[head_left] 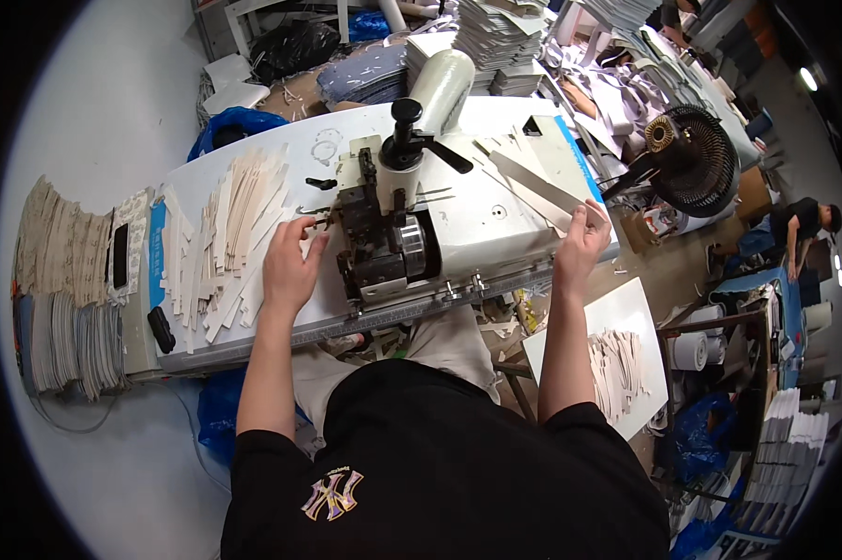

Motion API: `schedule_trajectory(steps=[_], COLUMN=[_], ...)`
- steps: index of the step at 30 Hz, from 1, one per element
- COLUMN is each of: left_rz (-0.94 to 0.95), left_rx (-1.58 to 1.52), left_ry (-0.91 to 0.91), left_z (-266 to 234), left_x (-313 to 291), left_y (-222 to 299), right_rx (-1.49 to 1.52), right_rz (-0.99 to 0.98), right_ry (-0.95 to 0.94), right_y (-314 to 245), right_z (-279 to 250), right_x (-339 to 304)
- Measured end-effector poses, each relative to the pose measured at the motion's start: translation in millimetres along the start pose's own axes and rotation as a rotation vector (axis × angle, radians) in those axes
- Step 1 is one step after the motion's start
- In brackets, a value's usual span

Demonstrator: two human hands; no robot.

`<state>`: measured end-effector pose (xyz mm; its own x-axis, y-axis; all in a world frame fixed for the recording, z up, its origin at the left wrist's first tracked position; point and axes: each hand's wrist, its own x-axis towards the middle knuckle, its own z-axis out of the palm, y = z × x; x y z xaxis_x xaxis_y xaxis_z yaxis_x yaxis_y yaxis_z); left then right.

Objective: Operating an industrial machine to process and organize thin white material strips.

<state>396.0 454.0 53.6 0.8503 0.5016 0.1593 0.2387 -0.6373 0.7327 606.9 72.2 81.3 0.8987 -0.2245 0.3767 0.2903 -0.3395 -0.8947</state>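
My right hand pinches the near end of a pale flat strip, which slants back across the machine's white bed. A few thinner strips lie beside and under it. My left hand is at the left side of the machine head, fingers curved and apart from the thumb, with nothing visible in it. Between my hands stands a heavy sewing-type machine with dark metal parts, a shiny wheel and a black lever. Left of my left hand, many narrow cut strips lie in a loose pile.
Stacked folded material stands at the far left. A white board with more strips sits right of my right forearm. Beyond the table's right end is a black fan. Another person leans over a bench at far right.
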Motion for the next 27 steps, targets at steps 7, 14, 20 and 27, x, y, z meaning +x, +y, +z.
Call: schedule_trajectory(steps=[7, 14, 20, 27], left_rz=[-0.072, -0.127, -0.345, 0.131], left_rx=[0.571, 0.517, -0.207, -0.114], left_ry=[-0.029, 0.047, 0.113, 0.011], left_z=[5, 6, -26, -67], left_x=[-24, -22, -15, -39], left_y=[-56, -81, -45, 36], right_rx=[-0.44, -0.356, 0.002, 0.025], right_rz=[-0.132, -0.425, -0.31, -0.355], right_ry=[0.144, -0.026, -0.528, -0.678], right_y=[5, -25, -53, -56], right_z=[-5, 4, 51, 81], right_x=[-6, -17, -56, -86])
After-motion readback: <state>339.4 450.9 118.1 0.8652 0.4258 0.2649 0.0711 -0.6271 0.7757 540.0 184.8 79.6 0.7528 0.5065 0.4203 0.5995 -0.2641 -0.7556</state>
